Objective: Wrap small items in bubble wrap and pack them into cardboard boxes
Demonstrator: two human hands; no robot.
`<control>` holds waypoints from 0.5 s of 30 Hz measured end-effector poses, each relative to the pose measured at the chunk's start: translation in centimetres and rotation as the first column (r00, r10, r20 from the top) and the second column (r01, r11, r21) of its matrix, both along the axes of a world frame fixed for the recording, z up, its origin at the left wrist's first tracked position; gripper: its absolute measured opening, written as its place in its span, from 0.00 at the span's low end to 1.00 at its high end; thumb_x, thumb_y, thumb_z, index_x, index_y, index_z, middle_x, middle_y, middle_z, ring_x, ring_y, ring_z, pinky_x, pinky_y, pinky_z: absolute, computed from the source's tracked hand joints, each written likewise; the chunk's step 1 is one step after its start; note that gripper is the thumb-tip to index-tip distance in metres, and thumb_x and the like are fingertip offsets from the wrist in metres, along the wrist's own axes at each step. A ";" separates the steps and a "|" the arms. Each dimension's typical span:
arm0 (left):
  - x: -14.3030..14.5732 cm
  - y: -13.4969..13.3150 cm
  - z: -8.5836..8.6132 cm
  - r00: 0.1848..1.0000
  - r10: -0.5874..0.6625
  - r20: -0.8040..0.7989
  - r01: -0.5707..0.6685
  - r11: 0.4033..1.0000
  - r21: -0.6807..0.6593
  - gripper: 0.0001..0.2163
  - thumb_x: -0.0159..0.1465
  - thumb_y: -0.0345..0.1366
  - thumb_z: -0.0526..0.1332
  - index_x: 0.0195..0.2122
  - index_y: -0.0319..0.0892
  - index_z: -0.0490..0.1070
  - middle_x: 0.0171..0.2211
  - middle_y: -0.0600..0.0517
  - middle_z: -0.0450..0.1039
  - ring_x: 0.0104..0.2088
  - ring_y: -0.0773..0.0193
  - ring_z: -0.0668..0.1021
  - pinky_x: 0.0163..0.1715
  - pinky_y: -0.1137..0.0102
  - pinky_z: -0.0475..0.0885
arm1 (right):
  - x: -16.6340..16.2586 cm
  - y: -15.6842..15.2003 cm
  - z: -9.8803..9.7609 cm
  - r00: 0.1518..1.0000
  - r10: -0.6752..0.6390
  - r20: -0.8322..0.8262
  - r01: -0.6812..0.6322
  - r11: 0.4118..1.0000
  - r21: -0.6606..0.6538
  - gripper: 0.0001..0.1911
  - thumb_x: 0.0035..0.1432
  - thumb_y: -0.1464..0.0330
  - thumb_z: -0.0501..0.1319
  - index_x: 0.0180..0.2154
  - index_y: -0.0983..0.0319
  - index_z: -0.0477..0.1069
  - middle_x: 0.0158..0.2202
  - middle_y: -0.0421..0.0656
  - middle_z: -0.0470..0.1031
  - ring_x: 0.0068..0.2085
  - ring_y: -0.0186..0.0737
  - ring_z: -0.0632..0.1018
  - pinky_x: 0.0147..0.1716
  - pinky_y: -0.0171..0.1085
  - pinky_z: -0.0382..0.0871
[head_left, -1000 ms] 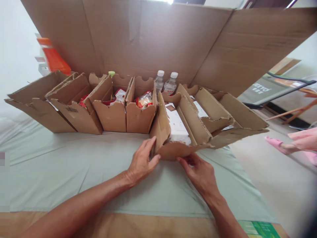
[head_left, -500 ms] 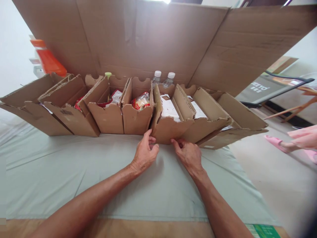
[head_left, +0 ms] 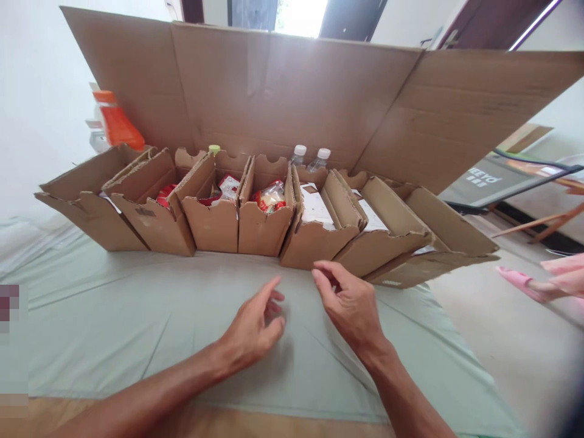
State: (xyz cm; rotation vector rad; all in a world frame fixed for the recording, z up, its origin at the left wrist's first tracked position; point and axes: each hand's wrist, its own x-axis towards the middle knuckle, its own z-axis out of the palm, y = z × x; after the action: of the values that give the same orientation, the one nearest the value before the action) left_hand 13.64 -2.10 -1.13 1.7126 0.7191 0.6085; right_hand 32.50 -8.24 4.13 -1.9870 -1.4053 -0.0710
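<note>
A row of several small open cardboard boxes stands on a pale green cloth [head_left: 114,328]. The middle box [head_left: 314,240] holds a white packet. My left hand [head_left: 255,325] hovers over the cloth in front of it, fingers loosely curled and holding nothing. My right hand [head_left: 349,301] is just short of that box's front wall, fingers bent, not touching it. The neighbouring boxes to the left [head_left: 262,228] hold red and clear snack packets. The boxes on the right [head_left: 387,243] lean over.
A large unfolded cardboard sheet [head_left: 283,97] stands behind the row. Two water bottles [head_left: 310,158] and a green cap [head_left: 214,149] show behind the boxes. An orange bottle [head_left: 116,121] is at far left. Another person's foot in a pink slipper [head_left: 529,286] is at right.
Both hands pushed the middle box back into the row, then let go and drew back toward me. The view has tilted up a little.
</note>
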 end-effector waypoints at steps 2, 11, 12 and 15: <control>-3.4 -1.6 -0.2 0.998 -0.051 -0.026 0.053 0.997 0.063 0.27 0.61 0.31 0.59 0.63 0.43 0.68 0.51 0.43 0.79 0.43 0.59 0.81 0.44 0.64 0.79 | -2.1 1.4 2.2 0.994 0.112 0.008 -0.112 0.989 0.099 0.20 0.67 0.62 0.54 0.56 0.62 0.74 0.32 0.41 0.82 0.30 0.38 0.80 0.36 0.34 0.70; -15.0 -5.7 -2.7 0.951 0.306 -0.043 -0.306 0.952 -0.001 0.13 0.68 0.43 0.60 0.50 0.49 0.79 0.42 0.49 0.84 0.43 0.59 0.84 0.44 0.70 0.81 | -6.6 12.1 6.9 0.968 0.057 0.243 0.030 0.940 -0.340 0.20 0.68 0.71 0.53 0.58 0.63 0.72 0.36 0.52 0.83 0.39 0.53 0.83 0.36 0.40 0.67; -15.7 -5.7 -2.6 0.940 0.338 -0.038 -0.338 0.941 -0.004 0.13 0.68 0.45 0.60 0.49 0.50 0.80 0.41 0.49 0.84 0.43 0.58 0.84 0.44 0.69 0.81 | -6.9 12.2 6.8 0.966 0.055 0.251 0.032 0.944 -0.327 0.17 0.67 0.72 0.52 0.53 0.64 0.75 0.36 0.54 0.83 0.39 0.52 0.83 0.36 0.40 0.67; -17.2 -5.4 -1.8 0.918 0.397 -0.008 -0.397 0.918 0.006 0.13 0.67 0.50 0.61 0.47 0.54 0.80 0.40 0.51 0.84 0.42 0.56 0.85 0.43 0.68 0.82 | -7.9 9.7 6.4 0.962 0.062 0.266 0.015 0.960 -0.278 0.15 0.67 0.73 0.52 0.46 0.63 0.76 0.40 0.53 0.83 0.41 0.50 0.82 0.37 0.38 0.67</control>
State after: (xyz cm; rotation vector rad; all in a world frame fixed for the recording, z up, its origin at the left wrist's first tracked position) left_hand -3.56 -7.48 -2.95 1.5812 1.0871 0.8813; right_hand 24.58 1.42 10.56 -2.2571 -1.6920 -0.1488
